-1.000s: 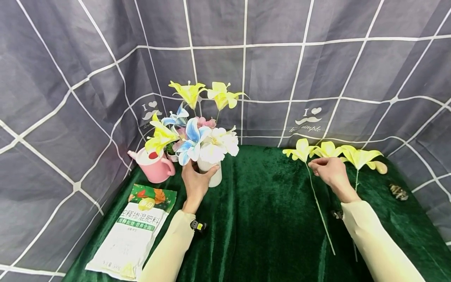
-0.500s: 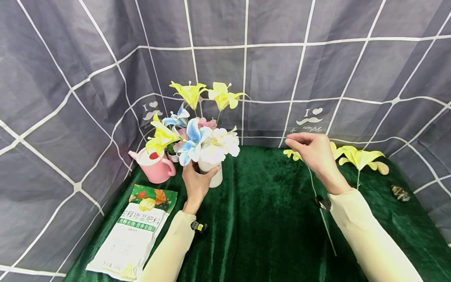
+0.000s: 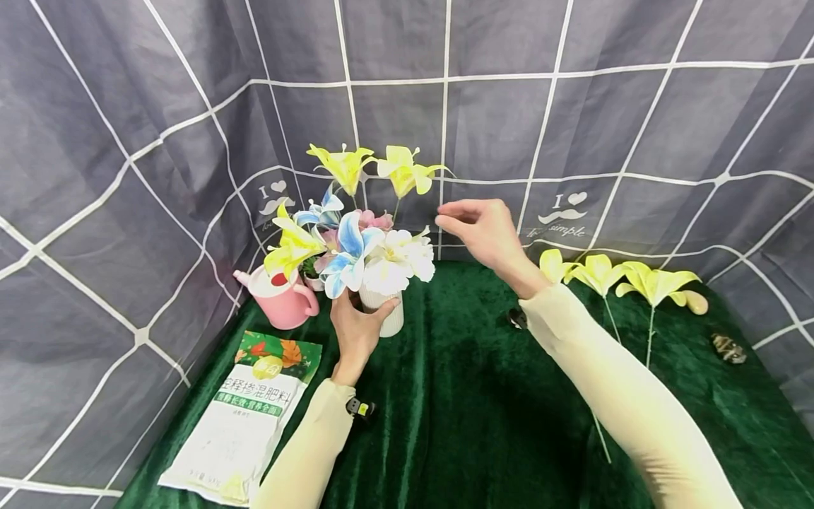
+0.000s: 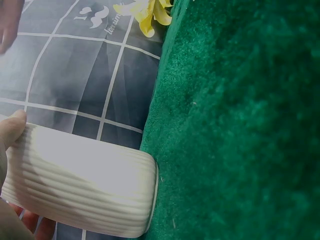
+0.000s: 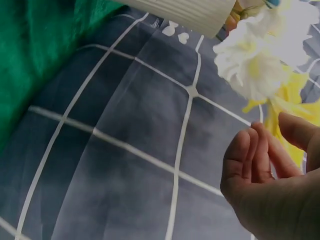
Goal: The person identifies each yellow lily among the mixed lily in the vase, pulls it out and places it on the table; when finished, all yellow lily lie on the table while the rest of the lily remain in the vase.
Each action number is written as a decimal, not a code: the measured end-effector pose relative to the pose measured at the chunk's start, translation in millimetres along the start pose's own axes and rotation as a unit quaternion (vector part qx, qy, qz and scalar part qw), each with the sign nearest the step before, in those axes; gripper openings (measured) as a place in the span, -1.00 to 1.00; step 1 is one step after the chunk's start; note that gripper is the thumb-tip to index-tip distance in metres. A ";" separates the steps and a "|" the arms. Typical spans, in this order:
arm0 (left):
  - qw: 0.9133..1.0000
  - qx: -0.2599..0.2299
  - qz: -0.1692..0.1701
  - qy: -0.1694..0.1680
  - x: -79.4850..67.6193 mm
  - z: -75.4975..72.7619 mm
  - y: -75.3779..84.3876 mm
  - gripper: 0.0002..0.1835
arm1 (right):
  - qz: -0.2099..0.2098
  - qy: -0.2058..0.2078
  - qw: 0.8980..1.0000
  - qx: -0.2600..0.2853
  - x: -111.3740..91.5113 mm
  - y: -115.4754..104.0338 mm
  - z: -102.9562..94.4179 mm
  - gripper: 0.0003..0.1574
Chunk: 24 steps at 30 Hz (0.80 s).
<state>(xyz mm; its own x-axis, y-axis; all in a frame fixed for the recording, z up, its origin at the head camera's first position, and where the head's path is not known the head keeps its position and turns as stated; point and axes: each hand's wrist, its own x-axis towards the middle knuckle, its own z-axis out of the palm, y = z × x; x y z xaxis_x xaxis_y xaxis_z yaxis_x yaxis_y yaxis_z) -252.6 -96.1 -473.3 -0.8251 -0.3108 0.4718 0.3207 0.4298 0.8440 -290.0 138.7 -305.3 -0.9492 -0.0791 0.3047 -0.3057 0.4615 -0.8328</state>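
My left hand [image 3: 355, 331] grips a white ribbed vase [image 3: 393, 319] around its side, thumb to the right. The vase [image 4: 85, 175] stands upright on green cloth and holds artificial flowers: a blue-and-white lily [image 3: 350, 253], white blooms [image 3: 388, 263], pink ones, and yellow lilies [image 3: 403, 172] standing tallest at the back. To the right of the bouquet, my right hand [image 3: 490, 233] is raised in the air. Its fingers [image 5: 261, 155] are loosely bent, thumb apart, with nothing between them. Several more yellow lilies [image 3: 655, 284] lie on the cloth at right, one partly hidden by the right arm.
A pink watering can [image 3: 280, 304] stands left of the vase, near a small potted plant mostly hidden by flowers. A white-and-green fertilizer bag [image 3: 242, 417] lies at front left. A brown mottled object [image 3: 728, 348] sits at far right. Gridded grey curtain [image 3: 496, 127] walls the back and sides.
My right hand has lifted away from the yellow lilies at right and travelled left toward the bouquet. The lilies there stay lying on the cloth. My left hand keeps its hold on the vase.
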 end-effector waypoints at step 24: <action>1.000 -0.001 0.009 0.004 0.7 0.4 2.1 -0.07 | 0.000 -0.058 0.996 0.068 31.7 -5.4 61.3 -0.78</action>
<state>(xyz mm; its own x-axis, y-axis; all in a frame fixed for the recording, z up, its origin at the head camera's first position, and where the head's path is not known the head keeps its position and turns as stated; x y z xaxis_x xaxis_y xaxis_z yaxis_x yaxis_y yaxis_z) -252.7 -95.1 -471.3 -0.8150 -0.3101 0.4896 0.3373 0.4331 0.8358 -323.0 79.6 -319.5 -0.9490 -0.1844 0.2558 -0.3056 0.3384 -0.8900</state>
